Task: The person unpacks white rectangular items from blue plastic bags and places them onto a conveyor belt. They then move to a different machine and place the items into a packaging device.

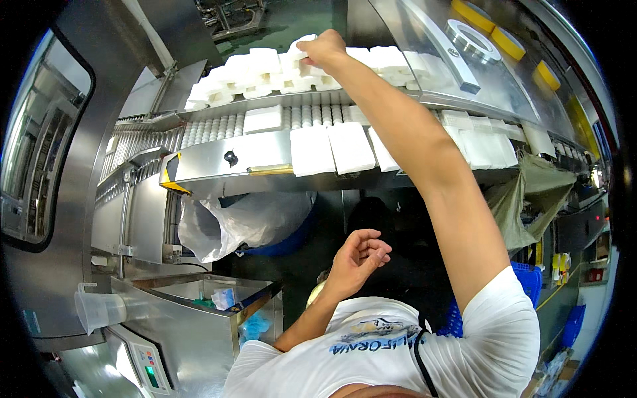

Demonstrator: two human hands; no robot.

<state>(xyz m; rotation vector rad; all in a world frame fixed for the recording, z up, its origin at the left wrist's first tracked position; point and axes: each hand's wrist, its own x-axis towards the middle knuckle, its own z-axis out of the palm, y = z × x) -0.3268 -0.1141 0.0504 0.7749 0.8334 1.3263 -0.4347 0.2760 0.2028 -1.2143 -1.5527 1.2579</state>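
My right arm is stretched far forward over a metal machine. At the far shelf, my right hand [323, 50] is closed on a white folded tissue bundle [302, 44], its fingers partly turned from view. Similar white bundles [247, 65] are heaped along that shelf on both sides of the hand. My left hand [359, 263] hangs in front of my chest, loosely curled with the fingers apart and nothing in it. More flat white bundles [313, 151] lie in a row on the machine's near metal ledge [265, 151], below my right forearm.
A roller conveyor [212, 130] runs between shelf and ledge, carrying another white bundle [263, 119]. Beneath the ledge stands a blue bin with a clear plastic liner [255, 222]. A steel cabinet [179, 325], a scale [147, 365] and a plastic jug [99, 309] are at left. Green cloth [534, 199] hangs at right.
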